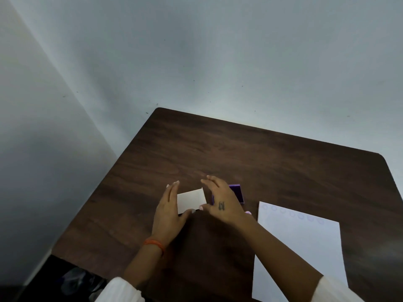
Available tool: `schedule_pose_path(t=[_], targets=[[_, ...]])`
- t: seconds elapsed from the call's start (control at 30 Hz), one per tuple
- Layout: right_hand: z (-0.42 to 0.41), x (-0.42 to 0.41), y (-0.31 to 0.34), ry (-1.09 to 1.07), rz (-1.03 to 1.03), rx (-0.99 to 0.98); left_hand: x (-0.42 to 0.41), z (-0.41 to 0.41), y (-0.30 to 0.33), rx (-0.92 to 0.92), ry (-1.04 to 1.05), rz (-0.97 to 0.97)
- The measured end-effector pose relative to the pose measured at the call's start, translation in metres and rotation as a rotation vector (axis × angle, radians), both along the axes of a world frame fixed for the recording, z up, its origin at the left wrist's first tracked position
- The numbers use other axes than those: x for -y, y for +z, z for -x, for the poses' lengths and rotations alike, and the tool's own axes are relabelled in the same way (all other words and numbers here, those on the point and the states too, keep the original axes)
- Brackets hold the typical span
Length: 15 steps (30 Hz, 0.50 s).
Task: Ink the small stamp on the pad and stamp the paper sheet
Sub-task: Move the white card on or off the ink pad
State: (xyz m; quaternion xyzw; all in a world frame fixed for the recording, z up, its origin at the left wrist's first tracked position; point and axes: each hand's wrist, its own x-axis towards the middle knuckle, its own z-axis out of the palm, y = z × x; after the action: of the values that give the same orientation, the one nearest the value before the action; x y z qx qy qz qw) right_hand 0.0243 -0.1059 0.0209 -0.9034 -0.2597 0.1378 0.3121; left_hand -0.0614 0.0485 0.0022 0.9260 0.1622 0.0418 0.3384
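A small white box (191, 200) lies on the dark wooden table (272, 162) in front of me. My left hand (169, 212) presses flat against the box's left side, thumb at its near edge. My right hand (220, 201) arches over its right side, with the thumb on the near corner. A purple ink pad (238, 192) sits just behind my right hand, partly hidden by it. To the right lies the white paper sheet (305, 247), with a row of faint purple round prints along its top edge. Something small and pink (248, 212) peeks out under my right wrist.
The table stands in a corner against pale walls (196, 62). Its left edge drops to a dark floor where a dim object (76, 282) lies. An orange band circles my left wrist.
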Motion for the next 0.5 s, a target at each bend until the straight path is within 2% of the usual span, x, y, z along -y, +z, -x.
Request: schedule_pose_path(t=[0.23, 0.5], targets=[[-0.006, -0.014, -0.025, 0.282, 0.311, 0.076, -0.017, -0.002, -0.02, -0.118, -0.098, -0.039], [-0.008, -0.019, -0.026, 0.279, 0.293, 0.089, -0.021, -0.001, -0.024, -0.092, -0.113, -0.007]])
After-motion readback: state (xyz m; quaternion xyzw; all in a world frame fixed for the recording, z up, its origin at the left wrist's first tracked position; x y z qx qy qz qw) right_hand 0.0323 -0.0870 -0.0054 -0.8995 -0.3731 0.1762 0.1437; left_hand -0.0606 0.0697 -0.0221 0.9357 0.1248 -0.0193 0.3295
